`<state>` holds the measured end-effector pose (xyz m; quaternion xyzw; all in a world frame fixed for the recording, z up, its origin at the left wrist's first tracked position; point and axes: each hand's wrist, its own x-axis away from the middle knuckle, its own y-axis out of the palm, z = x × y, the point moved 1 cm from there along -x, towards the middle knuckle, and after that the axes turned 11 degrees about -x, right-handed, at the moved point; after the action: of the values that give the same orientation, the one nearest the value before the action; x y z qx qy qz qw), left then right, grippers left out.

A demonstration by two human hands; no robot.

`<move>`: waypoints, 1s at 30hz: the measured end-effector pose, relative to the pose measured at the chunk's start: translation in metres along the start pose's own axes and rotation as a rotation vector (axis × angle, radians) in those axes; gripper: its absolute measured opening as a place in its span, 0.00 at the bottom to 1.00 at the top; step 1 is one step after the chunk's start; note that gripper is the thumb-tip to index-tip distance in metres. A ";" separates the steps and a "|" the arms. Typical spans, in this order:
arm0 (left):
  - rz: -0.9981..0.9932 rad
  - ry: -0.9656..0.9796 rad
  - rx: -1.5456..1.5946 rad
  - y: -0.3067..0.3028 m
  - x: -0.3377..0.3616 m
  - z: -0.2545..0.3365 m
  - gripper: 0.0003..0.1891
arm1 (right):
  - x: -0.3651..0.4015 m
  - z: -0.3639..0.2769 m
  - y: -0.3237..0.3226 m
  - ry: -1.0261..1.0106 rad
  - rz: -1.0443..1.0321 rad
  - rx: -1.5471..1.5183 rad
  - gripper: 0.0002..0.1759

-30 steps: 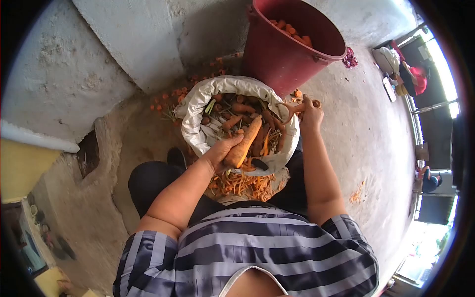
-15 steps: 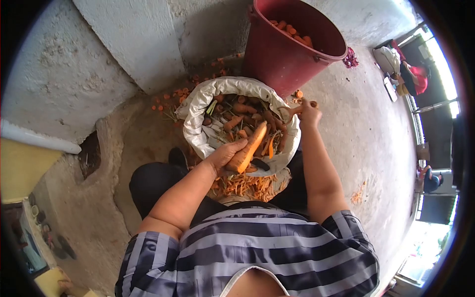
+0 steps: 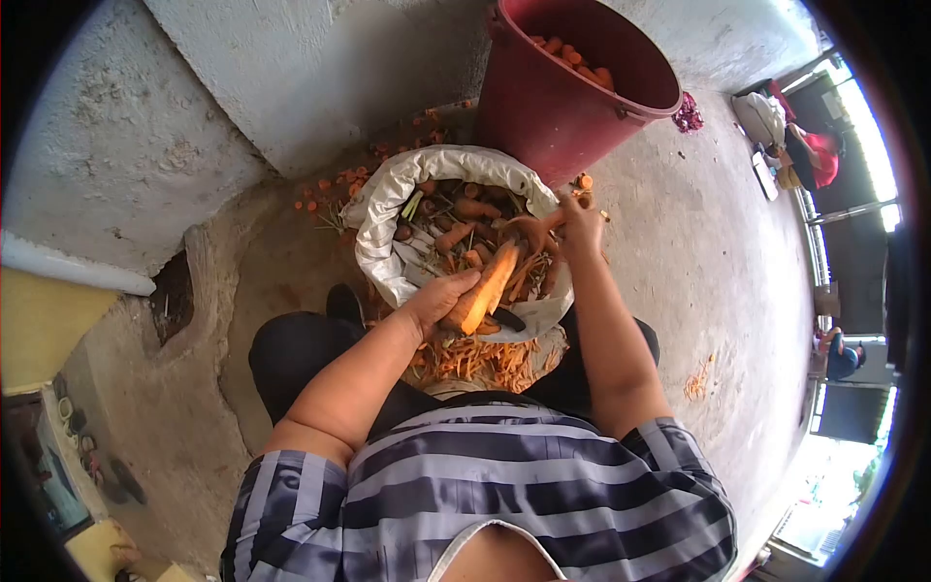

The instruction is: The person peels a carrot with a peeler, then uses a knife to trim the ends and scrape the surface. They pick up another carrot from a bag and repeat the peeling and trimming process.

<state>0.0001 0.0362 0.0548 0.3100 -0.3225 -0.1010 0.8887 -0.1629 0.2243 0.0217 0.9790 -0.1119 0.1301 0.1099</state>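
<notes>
My left hand [image 3: 441,299] is wrapped round the thick end of a large, partly peeled carrot [image 3: 483,289], which points up and to the right over the sack. My right hand [image 3: 582,229] is closed on the handle of a peeling tool [image 3: 529,231], whose head is near the carrot's far tip; whether they touch is unclear. Beneath the hands stands a white sack [image 3: 381,228] with a rolled rim, holding unpeeled carrots [image 3: 475,209] and scraps. Orange peelings [image 3: 480,363] lie in a heap between the sack and my body.
A tall red bin [image 3: 543,107] with carrot pieces stands beyond the sack, against the wall. Carrot tops [image 3: 349,179] are scattered at the sack's left. Two people [image 3: 822,155] are far off at the right. A hole [image 3: 173,299] breaks the floor at the left.
My right hand has moved left and slightly down, bringing the peeling tool towards the carrot's tip. The carrot in my left hand has shifted slightly and shows more bare orange surface.
</notes>
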 end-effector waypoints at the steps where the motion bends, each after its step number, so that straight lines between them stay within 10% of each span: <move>1: 0.020 0.007 0.000 0.000 -0.001 -0.002 0.18 | -0.027 0.005 -0.014 -0.164 0.098 0.165 0.11; 11: -0.248 -0.120 0.034 -0.029 -0.013 -0.007 0.15 | 0.123 0.003 0.033 0.130 -0.509 -0.077 0.09; 19: -0.111 -0.077 0.054 -0.007 -0.001 -0.003 0.19 | -0.019 -0.008 -0.022 -0.109 0.207 0.030 0.11; 27: -0.053 -0.169 0.046 -0.021 -0.018 -0.011 0.18 | 0.125 -0.001 0.032 -0.003 -0.528 -0.134 0.11; 30: -0.041 -0.096 0.025 -0.006 -0.005 -0.003 0.17 | 0.101 -0.014 0.036 0.124 -0.303 0.122 0.11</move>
<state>-0.0020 0.0346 0.0470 0.3223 -0.3594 -0.1301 0.8661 -0.0801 0.1741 0.0701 0.9796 0.0519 0.1787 0.0753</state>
